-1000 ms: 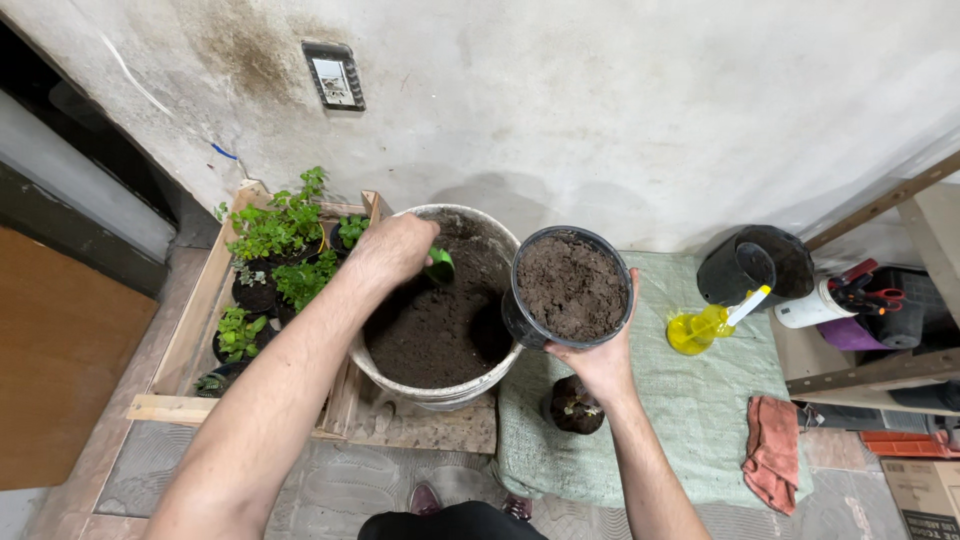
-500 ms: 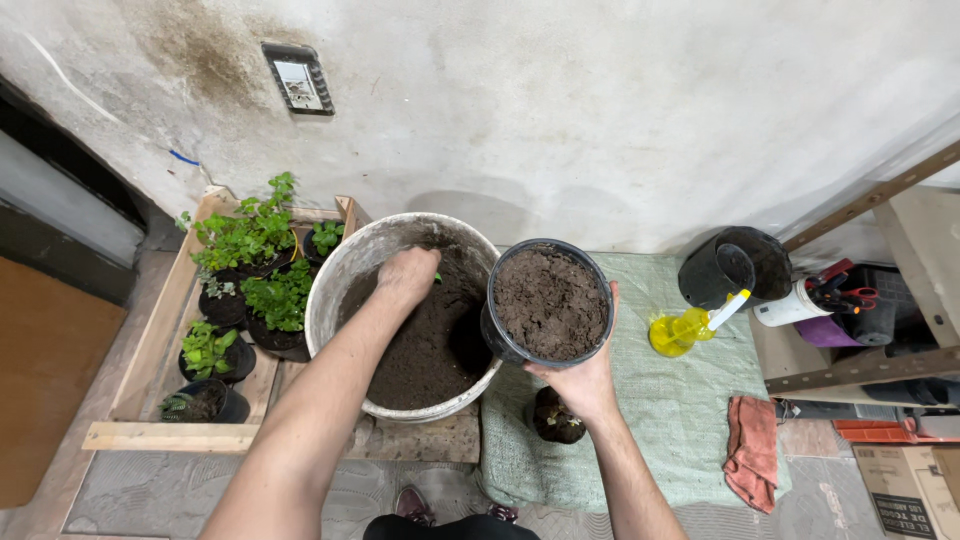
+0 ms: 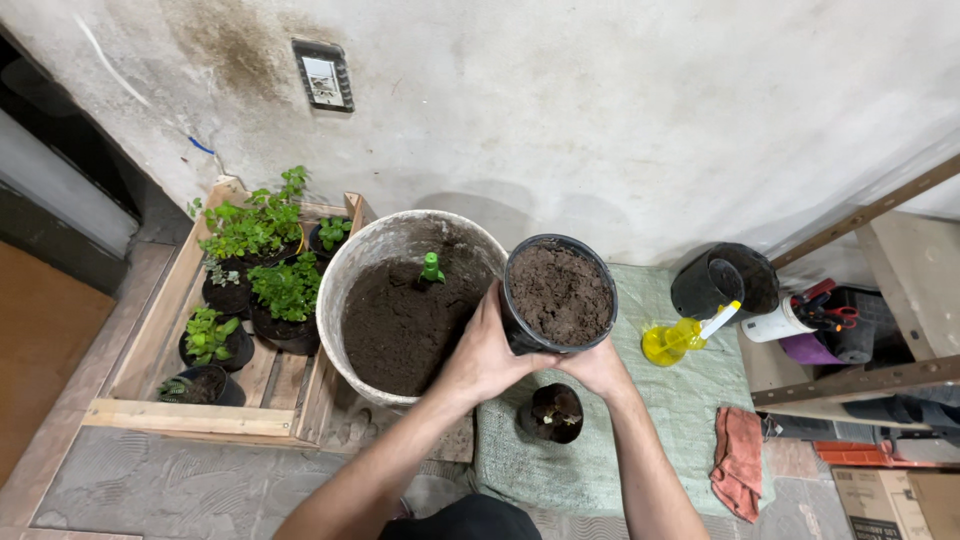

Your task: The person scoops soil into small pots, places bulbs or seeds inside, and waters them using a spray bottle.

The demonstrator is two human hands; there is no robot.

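A black plastic pot (image 3: 558,295) filled with dark soil is held up between both hands. My left hand (image 3: 483,350) grips its left side and my right hand (image 3: 596,366) cups it from below on the right. Just left of it stands a large white bucket (image 3: 362,262) half full of soil, with a green trowel handle (image 3: 431,268) sticking upright out of the soil. Below the held pot, a small dark pot (image 3: 553,412) sits on a green cloth (image 3: 660,410).
A wooden crate (image 3: 190,415) at the left holds several small potted green plants (image 3: 262,262). On the right lie a yellow spray bottle (image 3: 678,338), an empty black pot (image 3: 722,281), an orange rag (image 3: 738,463) and wooden shelving (image 3: 870,375) with tools.
My left hand let go of the green trowel, leaving it stuck in the bucket's soil, and moved right onto the side of the black pot. The pot shifted slightly.
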